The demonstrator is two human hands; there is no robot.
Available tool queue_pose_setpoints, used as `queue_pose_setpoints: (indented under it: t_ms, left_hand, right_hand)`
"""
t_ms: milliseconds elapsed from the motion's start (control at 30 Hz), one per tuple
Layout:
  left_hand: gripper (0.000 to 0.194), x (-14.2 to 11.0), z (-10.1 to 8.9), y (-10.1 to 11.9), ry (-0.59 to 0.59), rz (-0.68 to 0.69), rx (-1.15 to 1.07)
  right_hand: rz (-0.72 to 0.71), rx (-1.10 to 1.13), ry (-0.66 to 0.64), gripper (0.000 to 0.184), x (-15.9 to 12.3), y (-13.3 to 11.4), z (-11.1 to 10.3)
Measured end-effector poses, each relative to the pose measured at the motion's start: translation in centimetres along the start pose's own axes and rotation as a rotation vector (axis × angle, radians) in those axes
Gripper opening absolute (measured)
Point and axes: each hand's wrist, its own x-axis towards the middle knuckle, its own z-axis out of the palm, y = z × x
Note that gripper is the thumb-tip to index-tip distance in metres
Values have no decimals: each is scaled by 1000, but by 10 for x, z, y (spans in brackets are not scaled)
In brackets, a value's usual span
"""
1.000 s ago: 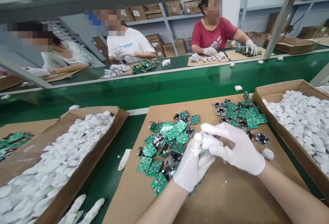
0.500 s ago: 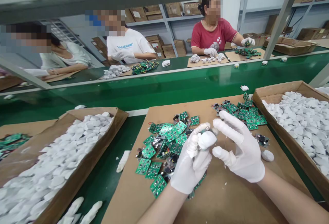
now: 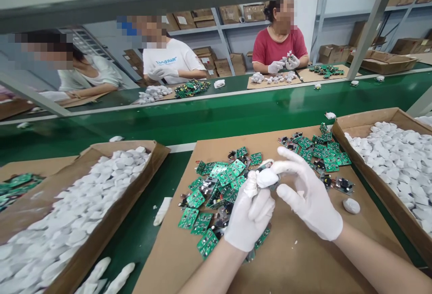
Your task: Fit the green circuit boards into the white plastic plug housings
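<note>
In a white glove, my left hand (image 3: pixel 251 213) pinches a small circuit board with a white putty-like lump (image 3: pixel 267 178) on its top. My right hand (image 3: pixel 312 195), gloved too, is beside it with fingers spread. Its fingertips are at the board's right edge; whether they touch is hard to tell. A pile of green circuit boards (image 3: pixel 216 186) lies behind and left of my left hand, partly hidden by it. Beyond my right hand is a second group of boards (image 3: pixel 320 150). One loose white lump (image 3: pixel 351 205) rests on the cardboard sheet (image 3: pixel 303 262) to the right.
Cardboard trays of white lumps flank me, the left tray (image 3: pixel 128 195) and the right tray (image 3: pixel 362 168). A green conveyor belt (image 3: pixel 219 118) crosses ahead, carrying several white-topped pieces. White glove fingers (image 3: pixel 118 278) lie at lower left. Across the belt, several co-workers sit, one in a red shirt (image 3: pixel 280 44).
My right hand has moved slightly left, closer to the held board, which has dropped a little. White-topped pieces on the belt have shifted right. The red-shirted co-worker's hands have come together.
</note>
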Motion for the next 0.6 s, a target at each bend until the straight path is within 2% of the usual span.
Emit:
queue_pose_setpoints:
  t_ms: [67, 100, 133, 233, 300, 333, 400, 467, 500, 600]
  left_hand:
    - [29, 0, 2, 0, 42, -45, 43]
    - [30, 0, 4, -1, 73, -51, 73]
    - [30, 0, 5, -2, 105, -44, 107]
    - [38, 1, 6, -3, 123, -22, 192]
    - [41, 4, 6, -2, 102, -65, 190]
    - [41, 6, 5, -1, 118, -105, 171]
    - [42, 10, 4, 4, 202, -181, 102]
    - [46, 13, 3, 9, 265, -229, 0]
    - [47, 14, 2, 12, 267, -236, -62]
    - [51, 17, 0, 17, 220, -225, -211]
  right_hand:
    - [-9, -12, 0, 73, 5, 3, -3]
    - [-41, -69, -24, 80, 7, 4, -5]
    - [-88, -148, -77, 79, 10, 6, -7]
    - [-267, -353, -273, 52, 15, 12, -12]
    - [-283, -403, -255, 40, 17, 15, -16]
    - [-235, -411, -194, 37, 18, 18, -18]
    - [-24, -452, -81, 33, 28, 25, -22]
    - [226, -547, -57, 33, 50, 37, -27]
    - [300, -610, -71, 32, 65, 44, -29]
    - [361, -795, -59, 32, 117, 70, -33]
